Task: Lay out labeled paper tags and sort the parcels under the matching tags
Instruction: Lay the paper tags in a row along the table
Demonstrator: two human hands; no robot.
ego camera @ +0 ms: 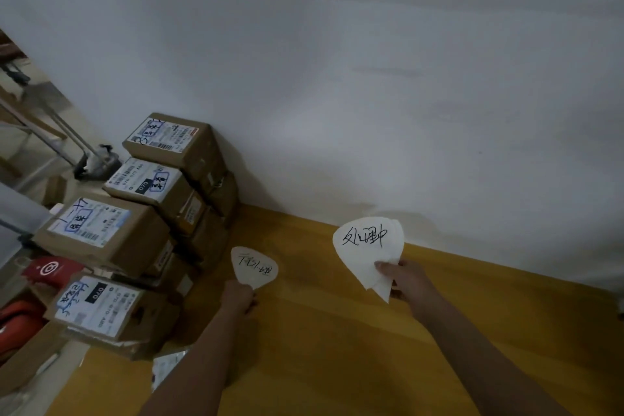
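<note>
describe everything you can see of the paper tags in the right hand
The stack of paper tags is several thin white sheets, rounded at the top and tapering to a point below, with layered edges fanned at the tip. The front sheet bears black handwritten characters. The right hand pinches the stack near its narrow end, thumb on the front, holding it upright above the yellow-brown surface, before the white wall.

Both arms extend forward, bare to the lower edge of view. The left forearm [199, 358] angles up to the left hand [239, 300], fingers curled, pinching one paper tag [255, 268] by its narrow end. The right forearm [472, 348] leads to the right hand [407, 280], which grips a stack of tags [366, 246], thumb on the front face.
</note>
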